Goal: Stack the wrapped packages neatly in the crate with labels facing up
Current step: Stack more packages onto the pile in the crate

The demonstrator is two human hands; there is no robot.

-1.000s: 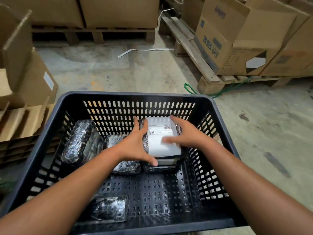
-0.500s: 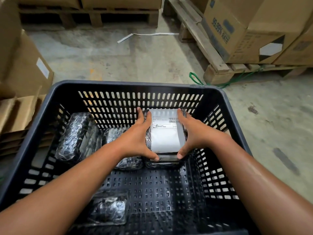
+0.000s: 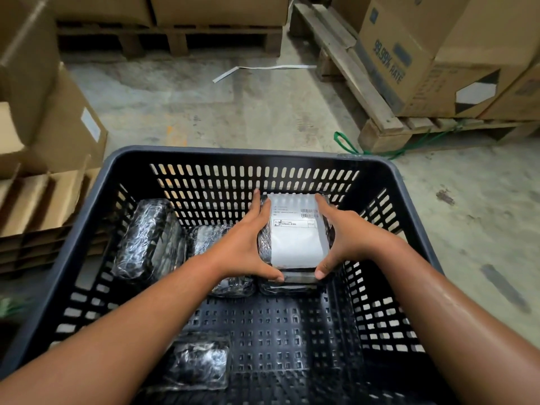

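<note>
A black slotted plastic crate (image 3: pixel 239 154) stands on the concrete floor in front of me. At its far right, a wrapped package with a white label facing up (image 3: pixel 296 238) lies on top of another wrapped package (image 3: pixel 287 286). My left hand (image 3: pixel 244 247) presses its left side and my right hand (image 3: pixel 349 241) its right side, thumbs at the near edge. One wrapped package (image 3: pixel 149 238) leans at the far left wall, another (image 3: pixel 209 238) lies partly under my left hand, and a third (image 3: pixel 200 365) sits near the front.
Wooden pallets (image 3: pixel 377 118) loaded with cardboard boxes (image 3: pixel 415 54) stand to the right and at the back. Flattened and upright cardboard (image 3: pixel 43 159) lies to the left of the crate. A green strap (image 3: pixel 346 144) and a white strip (image 3: pixel 257 68) lie on the floor.
My right hand slid from the top of the label to the package's right side. Both hands now clamp the package from the sides, squared on the one beneath.
</note>
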